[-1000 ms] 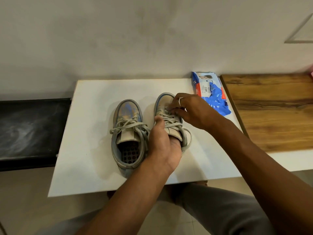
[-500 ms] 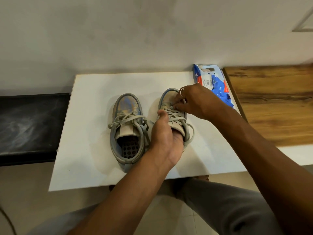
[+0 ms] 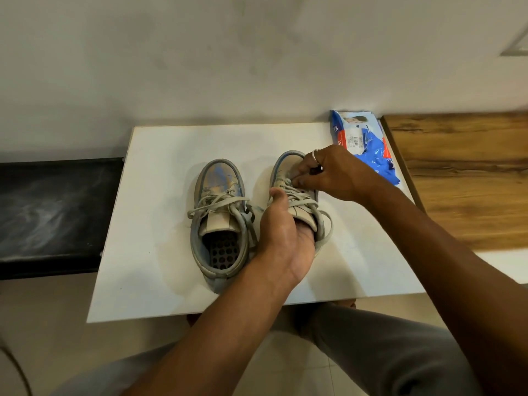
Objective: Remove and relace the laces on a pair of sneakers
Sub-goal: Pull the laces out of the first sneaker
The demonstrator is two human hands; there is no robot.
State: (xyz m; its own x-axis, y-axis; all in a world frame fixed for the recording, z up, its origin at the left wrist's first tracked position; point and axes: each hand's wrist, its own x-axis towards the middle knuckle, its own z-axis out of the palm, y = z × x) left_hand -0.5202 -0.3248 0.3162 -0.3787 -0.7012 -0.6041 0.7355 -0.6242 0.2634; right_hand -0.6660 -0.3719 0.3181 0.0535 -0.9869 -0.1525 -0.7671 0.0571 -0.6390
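Two worn grey-beige sneakers stand side by side on a white table, toes pointing to the wall. The left sneaker lies untouched, its loose grey laces spread over the tongue and its perforated insole showing. My left hand grips the right sneaker around its collar and heel, thumb up on the laces. My right hand reaches in from the right and pinches the grey lace near the lowest eyelets by the toe. The right sneaker's heel is hidden under my left hand.
A blue and white plastic packet lies at the table's back right corner. A wooden surface adjoins the table on the right, a black bench on the left. A pale wall rises behind. My grey-trousered legs sit below the table's front edge.
My right hand has kept working at the lace near the toe of the right sneaker, fingers shifting slightly. My left hand keeps its hold. The camera view has drifted a little.
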